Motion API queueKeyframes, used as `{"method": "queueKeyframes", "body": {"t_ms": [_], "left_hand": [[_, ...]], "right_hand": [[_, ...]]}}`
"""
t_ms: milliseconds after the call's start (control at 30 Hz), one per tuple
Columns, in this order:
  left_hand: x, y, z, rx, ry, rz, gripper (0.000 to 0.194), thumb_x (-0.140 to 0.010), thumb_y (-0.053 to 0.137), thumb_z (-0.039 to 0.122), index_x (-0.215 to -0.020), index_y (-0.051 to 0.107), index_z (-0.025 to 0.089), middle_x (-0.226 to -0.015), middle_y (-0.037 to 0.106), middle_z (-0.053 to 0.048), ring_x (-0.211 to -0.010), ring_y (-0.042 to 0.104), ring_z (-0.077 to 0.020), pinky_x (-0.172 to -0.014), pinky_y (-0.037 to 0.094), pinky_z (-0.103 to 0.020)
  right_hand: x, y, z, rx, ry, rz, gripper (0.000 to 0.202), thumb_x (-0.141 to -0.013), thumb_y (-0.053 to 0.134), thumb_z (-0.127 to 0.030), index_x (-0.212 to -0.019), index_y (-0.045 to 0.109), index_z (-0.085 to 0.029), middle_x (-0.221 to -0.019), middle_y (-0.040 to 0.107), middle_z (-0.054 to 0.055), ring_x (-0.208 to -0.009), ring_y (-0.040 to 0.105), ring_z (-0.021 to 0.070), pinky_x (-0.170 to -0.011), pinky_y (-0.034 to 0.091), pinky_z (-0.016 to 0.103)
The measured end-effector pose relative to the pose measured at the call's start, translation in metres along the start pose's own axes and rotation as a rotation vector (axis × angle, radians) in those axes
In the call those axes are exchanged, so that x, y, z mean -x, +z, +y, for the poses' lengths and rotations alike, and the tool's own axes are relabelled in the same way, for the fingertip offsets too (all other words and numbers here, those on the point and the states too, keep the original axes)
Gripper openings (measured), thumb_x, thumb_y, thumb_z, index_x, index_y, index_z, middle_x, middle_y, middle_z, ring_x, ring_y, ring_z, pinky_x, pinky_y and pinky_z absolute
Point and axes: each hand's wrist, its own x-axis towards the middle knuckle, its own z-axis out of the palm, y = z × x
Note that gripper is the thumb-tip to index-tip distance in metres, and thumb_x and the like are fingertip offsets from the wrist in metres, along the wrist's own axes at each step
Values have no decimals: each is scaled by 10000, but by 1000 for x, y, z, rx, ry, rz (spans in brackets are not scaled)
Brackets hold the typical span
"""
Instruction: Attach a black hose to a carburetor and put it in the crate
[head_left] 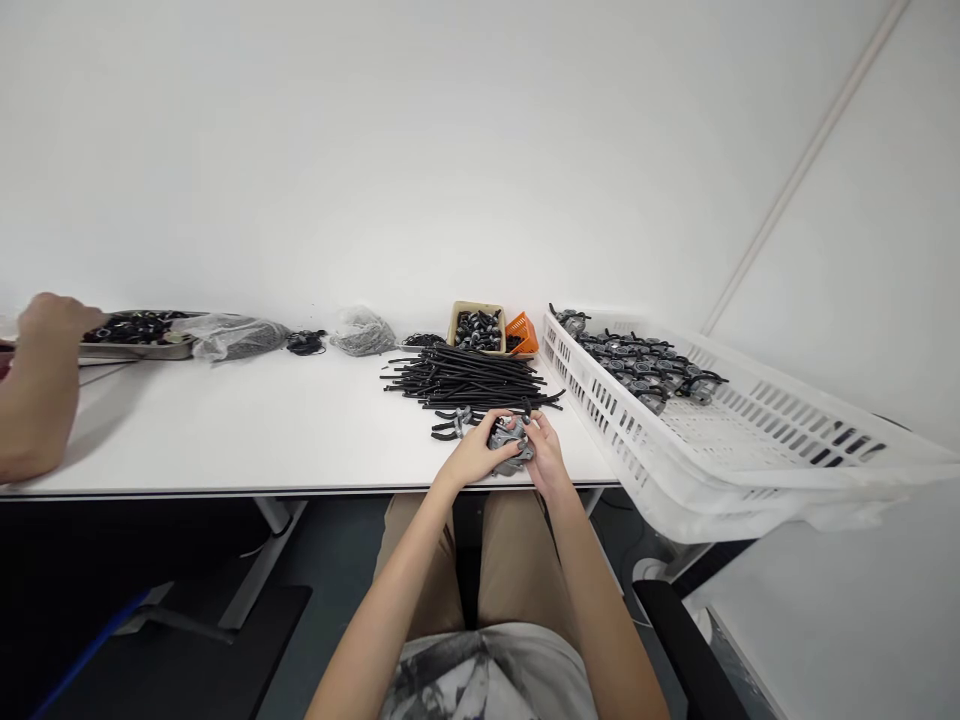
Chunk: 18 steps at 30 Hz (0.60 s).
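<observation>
- Grey part (510,464): held between both hands over the near edge of the table (300,430); impossible to tell whether raised or resting on it.
- Left hand (477,450): fingers curled partway closed around the left side, thumb laid across the front.
- Right hand (547,455): fingers bent inward and closed on the right side, near a short black end; exact grip partly hidden.
- Second part (463,416): lying just left of the left hand, black ends pointing leftward.
- Tubes (465,378): black, heaped crosswise behind both hands.
- Bin (453,325): tan, behind the tubes, filled with small dark pieces.
- Orange basket (523,324): tilted, right beside the bin.
- Crate (592,405): white, slotted, at right, holding many similar grey parts.
- Bags (364,332): clear plastic, full, along the wall.
- Tray (172,351): at far left, heaped with black pieces, near another person's hand (52,315).
- Shirt (487,675): printed in grey; any lettering too unclear to read.
</observation>
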Motion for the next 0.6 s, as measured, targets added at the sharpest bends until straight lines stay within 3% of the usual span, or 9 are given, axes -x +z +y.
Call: {"method": "queueKeyframes", "body": {"t_ms": [333,600], "left_hand": [[1,-1,1,-2,-5,0,522,-826,685,419,-1292,513,255,-1171,662,-37,-1058,630,-265,-1013,451,-400],[0,0,1,17,4,-7,526,-832,686,412,-1297,506,244,-1188,660,-45,-1077,625,-262,-1021,445,-389]], "right_hand": [[1,2,-1,18,6,11,415,-696,884,-404,-892,586,-192,-815,678,21,-750,639,167,-670,540,232],[1,1,-1,7,-4,-9,429,-714,871,-398,-791,494,-208,-822,680,14,-724,635,163,-657,536,244]]}}
